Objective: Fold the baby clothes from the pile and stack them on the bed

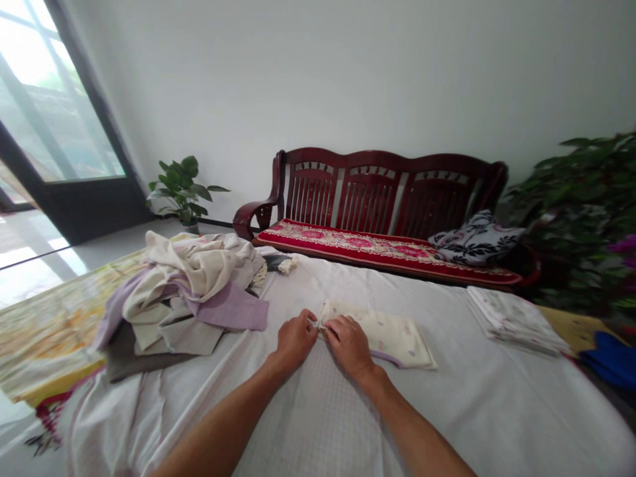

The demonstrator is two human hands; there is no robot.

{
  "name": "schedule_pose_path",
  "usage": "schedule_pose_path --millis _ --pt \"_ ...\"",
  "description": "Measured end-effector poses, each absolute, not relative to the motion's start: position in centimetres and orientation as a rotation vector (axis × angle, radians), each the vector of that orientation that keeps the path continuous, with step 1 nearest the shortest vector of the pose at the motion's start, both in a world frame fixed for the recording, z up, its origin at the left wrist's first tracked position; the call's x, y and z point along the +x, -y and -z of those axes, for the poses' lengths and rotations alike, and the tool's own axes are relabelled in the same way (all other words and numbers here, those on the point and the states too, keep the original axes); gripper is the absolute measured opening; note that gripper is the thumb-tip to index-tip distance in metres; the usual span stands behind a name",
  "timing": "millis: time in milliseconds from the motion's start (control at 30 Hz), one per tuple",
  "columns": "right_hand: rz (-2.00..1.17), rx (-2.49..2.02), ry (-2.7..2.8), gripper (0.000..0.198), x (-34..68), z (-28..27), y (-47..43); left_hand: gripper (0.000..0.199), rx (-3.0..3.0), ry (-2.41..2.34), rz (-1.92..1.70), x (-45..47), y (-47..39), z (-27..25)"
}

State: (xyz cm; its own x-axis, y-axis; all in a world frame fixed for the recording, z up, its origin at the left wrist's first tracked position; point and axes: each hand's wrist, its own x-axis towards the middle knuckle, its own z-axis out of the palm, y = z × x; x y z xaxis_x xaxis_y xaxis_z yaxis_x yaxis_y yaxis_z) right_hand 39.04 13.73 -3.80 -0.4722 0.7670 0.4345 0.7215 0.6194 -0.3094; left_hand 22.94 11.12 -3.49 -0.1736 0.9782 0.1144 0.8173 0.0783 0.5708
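Note:
A folded cream garment (400, 336) with small printed motifs and lilac edging lies flat on the white sheet (308, 417). At its left end my left hand (297, 336) is closed in a pinch on a bit of whitish cloth, which looks like part of this garment. Just beside it, my right hand (350, 343) has its fingers bent and closed on the same end, partly covering it. The fingertips of both hands nearly meet, and the exact grip between them is too small to make out.
To the left is a loose heap of cream, lilac and grey clothes (199, 285). A folded white stack of cloth (514, 321) lies at the right, near a blue cloth (611, 358). Beyond stand a wooden bench (372, 189) with a patterned cushion (477, 240) and a potted plant (183, 189).

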Motion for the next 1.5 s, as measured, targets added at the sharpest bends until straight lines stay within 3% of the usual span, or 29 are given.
schedule_pose_path --millis 700,900,1167,1500 --pt "-0.032 -1.071 2.421 0.019 39.1 3.8 -12.3 0.019 1.839 -2.013 -0.725 23.0 -11.2 2.6" --pt "-0.289 -0.888 2.508 0.03 43.1 3.2 -11.9 0.014 1.895 -2.023 -0.704 23.1 -11.1 3.1" --pt "-0.292 -1.48 2.018 0.031 58.7 2.4 -13.4 0.011 1.86 -2.034 -0.69 23.1 -11.2 3.3" --pt "-0.103 -1.488 2.418 0.025 61.1 1.7 -12.2 0.012 1.832 -2.014 -0.661 22.9 -11.7 3.5"
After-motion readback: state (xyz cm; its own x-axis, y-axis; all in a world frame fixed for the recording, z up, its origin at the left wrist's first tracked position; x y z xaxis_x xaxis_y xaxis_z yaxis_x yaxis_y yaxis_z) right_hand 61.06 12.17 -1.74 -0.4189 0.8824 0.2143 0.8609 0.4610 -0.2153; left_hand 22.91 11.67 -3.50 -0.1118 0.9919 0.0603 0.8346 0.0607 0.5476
